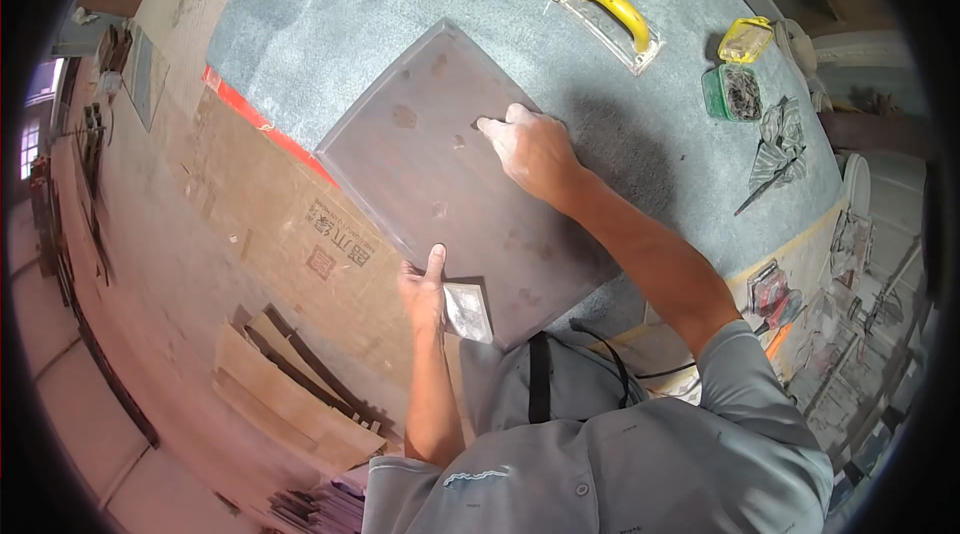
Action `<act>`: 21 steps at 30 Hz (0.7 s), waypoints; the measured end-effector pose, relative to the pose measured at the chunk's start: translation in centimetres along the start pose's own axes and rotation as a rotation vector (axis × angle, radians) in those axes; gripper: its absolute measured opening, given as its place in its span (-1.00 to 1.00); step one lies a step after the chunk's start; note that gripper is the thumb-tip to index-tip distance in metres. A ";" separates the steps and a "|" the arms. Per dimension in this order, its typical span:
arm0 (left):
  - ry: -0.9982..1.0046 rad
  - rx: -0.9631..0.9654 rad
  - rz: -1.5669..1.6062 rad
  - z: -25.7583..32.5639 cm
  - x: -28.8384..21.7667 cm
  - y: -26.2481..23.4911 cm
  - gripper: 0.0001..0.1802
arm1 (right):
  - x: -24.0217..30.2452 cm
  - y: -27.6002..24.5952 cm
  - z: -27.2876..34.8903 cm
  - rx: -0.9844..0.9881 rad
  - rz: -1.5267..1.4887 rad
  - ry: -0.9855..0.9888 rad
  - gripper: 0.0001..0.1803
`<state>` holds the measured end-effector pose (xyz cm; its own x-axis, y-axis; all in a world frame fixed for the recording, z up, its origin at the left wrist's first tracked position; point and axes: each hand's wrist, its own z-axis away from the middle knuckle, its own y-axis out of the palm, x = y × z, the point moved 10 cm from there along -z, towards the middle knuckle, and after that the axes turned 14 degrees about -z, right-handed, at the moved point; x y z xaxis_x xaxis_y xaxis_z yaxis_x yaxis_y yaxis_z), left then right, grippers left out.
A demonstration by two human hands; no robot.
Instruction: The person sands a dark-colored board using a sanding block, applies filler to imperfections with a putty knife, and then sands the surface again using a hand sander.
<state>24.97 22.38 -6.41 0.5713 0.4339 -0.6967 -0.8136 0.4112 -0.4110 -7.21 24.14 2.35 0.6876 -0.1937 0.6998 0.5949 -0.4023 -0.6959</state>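
You have a square, dark brown-grey panel (pixel 450 184) lying flat on the grey-carpeted bench (pixel 330 14), one corner overhanging its near edge.

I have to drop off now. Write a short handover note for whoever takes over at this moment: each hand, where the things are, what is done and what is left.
Left hand: grips the near edge of the square dark panel, thumb on top.
Right hand: lies flat on the panel's upper face, fingers spread.
Panel: flat on the grey carpeted bench, its near corner overhanging the edge.
Nearby: a small grey pad just under the left hand; a yellow-handled float and an open green tub farther back.
Done: panel laid down and held.
Left: likely working the surface; blotches show on it.
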 end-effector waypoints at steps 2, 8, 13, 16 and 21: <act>-0.044 0.027 -0.031 0.0 0.0 0.1 -0.51 | -0.4 0.5 -0.5 -0.010 0.009 0.017 -0.75; -0.013 0.010 -0.022 0.1 -0.5 0.2 -0.54 | -0.5 1.0 0.3 0.122 0.035 0.030 -0.75; -0.053 -0.007 -0.072 0.5 -0.2 -0.2 -0.54 | -0.6 0.2 -0.2 0.035 0.013 0.080 -0.76; 0.015 0.008 0.031 -0.2 -0.3 0.5 -0.55 | -0.7 0.3 0.2 0.084 0.024 0.051 -0.71; 0.013 -0.032 -0.040 0.0 0.0 0.1 -0.50 | -0.9 -0.4 0.0 0.002 0.004 0.031 -0.74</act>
<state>24.85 22.39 -6.44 0.6020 0.4069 -0.6871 -0.7934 0.4017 -0.4572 -8.02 24.47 2.01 0.6768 -0.2233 0.7015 0.5926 -0.4000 -0.6991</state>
